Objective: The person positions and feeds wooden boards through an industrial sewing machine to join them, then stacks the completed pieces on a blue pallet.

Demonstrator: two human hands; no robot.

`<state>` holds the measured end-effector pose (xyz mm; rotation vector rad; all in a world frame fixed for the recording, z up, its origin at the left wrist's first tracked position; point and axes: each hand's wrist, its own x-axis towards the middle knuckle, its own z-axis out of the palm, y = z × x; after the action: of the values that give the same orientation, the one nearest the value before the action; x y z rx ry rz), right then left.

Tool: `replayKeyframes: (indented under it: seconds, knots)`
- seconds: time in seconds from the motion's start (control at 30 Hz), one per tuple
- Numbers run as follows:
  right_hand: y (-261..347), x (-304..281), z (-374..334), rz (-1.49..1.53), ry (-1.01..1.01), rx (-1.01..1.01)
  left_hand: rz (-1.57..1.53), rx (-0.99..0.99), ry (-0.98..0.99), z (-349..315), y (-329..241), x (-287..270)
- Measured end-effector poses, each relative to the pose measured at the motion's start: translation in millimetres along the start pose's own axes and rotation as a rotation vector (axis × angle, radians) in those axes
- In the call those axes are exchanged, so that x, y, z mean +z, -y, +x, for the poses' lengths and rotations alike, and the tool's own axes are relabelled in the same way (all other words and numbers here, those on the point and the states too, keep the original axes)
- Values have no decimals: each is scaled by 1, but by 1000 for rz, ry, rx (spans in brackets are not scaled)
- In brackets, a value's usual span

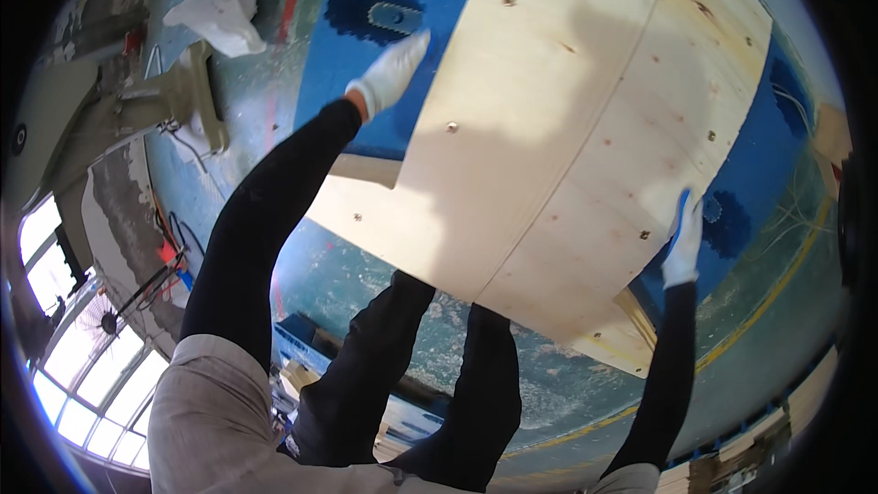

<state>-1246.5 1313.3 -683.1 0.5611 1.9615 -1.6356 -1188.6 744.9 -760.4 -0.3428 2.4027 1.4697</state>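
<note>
A large pale wooden panel (pixel 512 155) lies in front of me, with a long seam and several small metal fittings set in it. Under it is a blue work surface (pixel 329 82), showing on both sides. My left hand (pixel 393 73), in a white glove, is over the blue surface just left of the panel's edge, fingers stretched out and holding nothing. At the panel's right edge is my right hand (pixel 684 238), in a white glove with a blue palm. Its fingers are straight and its palm faces the edge; whether it touches the wood I cannot tell.
Dark toothed openings (pixel 375 14) show in the blue surface. A white bag (pixel 224 18) lies on the green floor (pixel 357 265) at the far left, near a beige machine (pixel 187 101). A wooden strip (pixel 636 316) shows beneath the panel's near right corner. Stacked boards (pixel 750 439) stand at the lower right.
</note>
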Motion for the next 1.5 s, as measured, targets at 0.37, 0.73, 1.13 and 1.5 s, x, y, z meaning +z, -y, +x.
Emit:
replayKeyframes:
  seconds: [0.37,0.73,1.13,1.5]
  knots:
    - [-94,9,-70,115,-285,145,330,-15,369,-127,-14,64]
    - [-31,22,-105,-271,-409,-37,404,-335,243,-114,-80,61]
    - [52,129,-465,-196,-114,327,-41,-659,95,-504,-160,-76]
    - [70,307,-611,-522,692,269,-503,-1155,-525,-962,-157,-39]
